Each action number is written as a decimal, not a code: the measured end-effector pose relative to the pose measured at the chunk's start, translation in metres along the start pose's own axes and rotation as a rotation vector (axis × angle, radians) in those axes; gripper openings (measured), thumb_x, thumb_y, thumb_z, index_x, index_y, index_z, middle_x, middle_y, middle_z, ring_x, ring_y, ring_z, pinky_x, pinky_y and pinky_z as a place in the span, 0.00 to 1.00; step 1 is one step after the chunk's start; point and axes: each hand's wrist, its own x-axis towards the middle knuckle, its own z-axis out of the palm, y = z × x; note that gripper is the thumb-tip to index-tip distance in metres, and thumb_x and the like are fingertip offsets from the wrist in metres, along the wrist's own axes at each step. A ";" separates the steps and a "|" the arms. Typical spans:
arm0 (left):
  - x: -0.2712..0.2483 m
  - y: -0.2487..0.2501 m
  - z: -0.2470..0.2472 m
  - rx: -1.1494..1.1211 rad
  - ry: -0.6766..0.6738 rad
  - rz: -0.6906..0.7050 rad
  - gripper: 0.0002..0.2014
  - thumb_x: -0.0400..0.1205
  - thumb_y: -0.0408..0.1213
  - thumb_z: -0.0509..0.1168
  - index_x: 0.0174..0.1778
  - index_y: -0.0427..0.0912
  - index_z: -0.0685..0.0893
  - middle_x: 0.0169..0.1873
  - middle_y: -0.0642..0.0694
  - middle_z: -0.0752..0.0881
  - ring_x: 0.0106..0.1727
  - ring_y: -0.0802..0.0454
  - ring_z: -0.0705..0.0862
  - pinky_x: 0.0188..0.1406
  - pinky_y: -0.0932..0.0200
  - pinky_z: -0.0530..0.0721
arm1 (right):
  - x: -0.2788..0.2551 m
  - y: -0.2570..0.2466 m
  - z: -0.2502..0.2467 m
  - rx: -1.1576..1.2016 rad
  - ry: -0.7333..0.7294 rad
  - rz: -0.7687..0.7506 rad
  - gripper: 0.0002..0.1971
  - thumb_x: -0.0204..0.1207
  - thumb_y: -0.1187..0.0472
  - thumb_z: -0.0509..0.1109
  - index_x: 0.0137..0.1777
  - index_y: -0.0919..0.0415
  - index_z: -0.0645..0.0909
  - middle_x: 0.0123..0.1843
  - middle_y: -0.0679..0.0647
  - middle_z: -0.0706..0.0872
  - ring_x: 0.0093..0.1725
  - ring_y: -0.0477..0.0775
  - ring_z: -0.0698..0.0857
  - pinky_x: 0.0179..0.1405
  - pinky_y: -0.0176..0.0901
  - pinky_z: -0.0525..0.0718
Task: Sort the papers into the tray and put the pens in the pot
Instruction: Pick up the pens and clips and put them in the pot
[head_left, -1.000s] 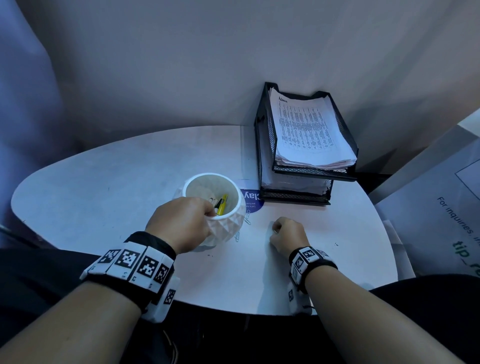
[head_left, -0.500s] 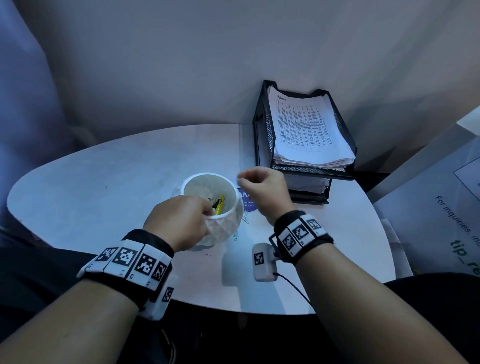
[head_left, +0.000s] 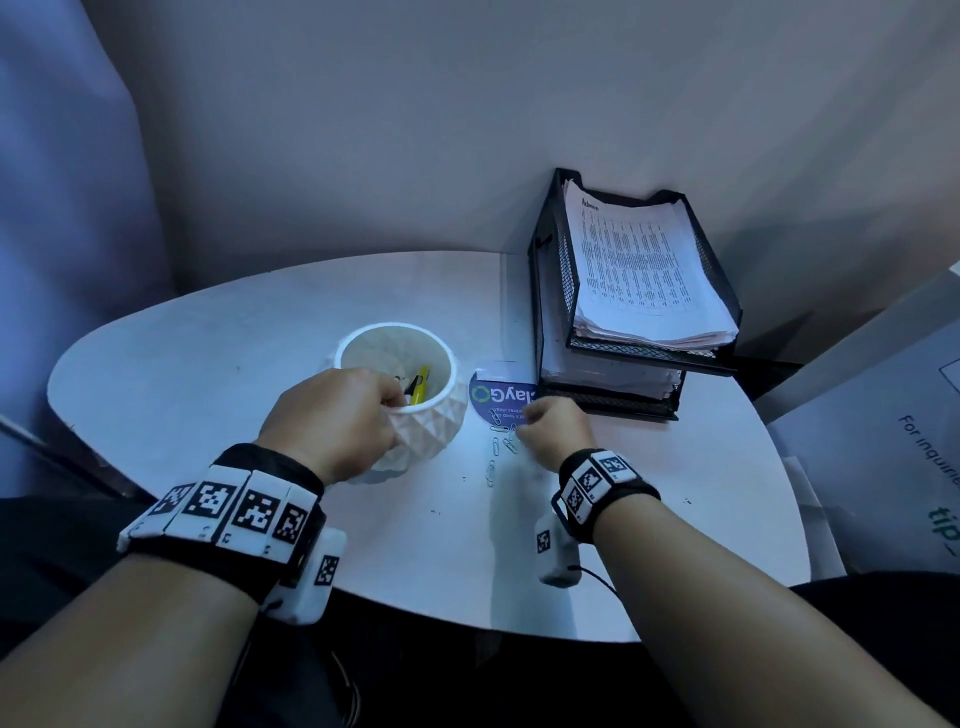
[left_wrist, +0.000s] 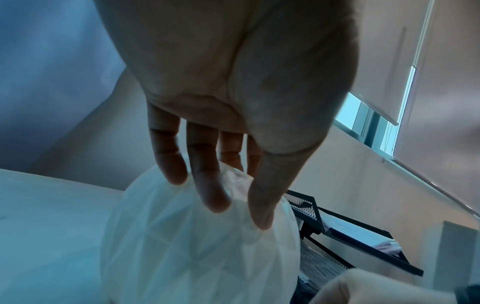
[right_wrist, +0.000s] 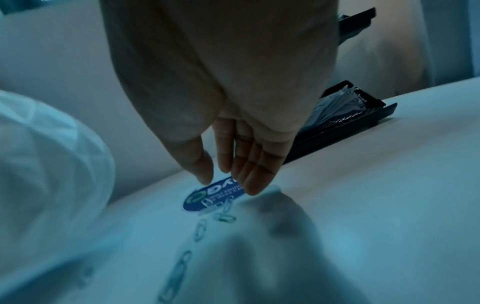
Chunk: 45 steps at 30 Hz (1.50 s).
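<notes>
Two stacked tiers of a black mesh tray (head_left: 711, 291) are being shown at the back right of the white table (head_left: 218, 374), and both are being filled by papers (head_left: 639, 270); only the head view is giving the printed top sheet, while the wrist views are catching just corners of the mesh. Pens (head_left: 418, 385), one yellow, are being held inside the white faceted pot (head_left: 431, 431), which is standing near the table's middle, left of the tray; they are being seen from the head view alone.

The pot's rim is being gripped by the left hand (head_left: 332, 421). From the left wrist view the fingers (left_wrist: 210, 185) are being shown curled over the rim with the thumb pressed on the outer wall, a detail hidden from above by the back of the hand.

The right hand (head_left: 558, 428) is being held low over a scatter of paper clips (head_left: 501, 441) lying on and beside a round blue sticker (head_left: 493, 397), between pot and tray. Its fingers (right_wrist: 249, 174) are being shown by the right wrist view as relaxed and nearly straight, with thumb and forefinger slightly apart and nothing grasped; from the head view they are looking curled.
</notes>
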 end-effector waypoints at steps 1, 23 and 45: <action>0.001 -0.001 -0.001 -0.003 0.004 -0.005 0.15 0.77 0.43 0.72 0.58 0.62 0.89 0.52 0.52 0.91 0.54 0.45 0.86 0.47 0.55 0.82 | 0.001 0.003 0.003 -0.071 -0.039 0.000 0.15 0.75 0.62 0.73 0.60 0.57 0.90 0.54 0.50 0.90 0.56 0.55 0.87 0.54 0.38 0.80; 0.006 -0.004 -0.003 -0.037 0.008 -0.036 0.14 0.76 0.45 0.76 0.57 0.62 0.89 0.52 0.52 0.91 0.55 0.44 0.86 0.52 0.53 0.84 | 0.007 0.012 0.008 -0.138 -0.063 -0.038 0.10 0.73 0.66 0.69 0.46 0.64 0.93 0.50 0.59 0.94 0.53 0.61 0.90 0.48 0.47 0.90; 0.005 0.004 0.003 -0.025 -0.033 -0.025 0.13 0.78 0.43 0.72 0.57 0.62 0.88 0.50 0.53 0.90 0.54 0.46 0.86 0.48 0.54 0.82 | -0.022 0.014 0.022 -0.359 -0.122 -0.171 0.11 0.73 0.68 0.61 0.36 0.51 0.78 0.46 0.54 0.88 0.45 0.57 0.86 0.42 0.40 0.83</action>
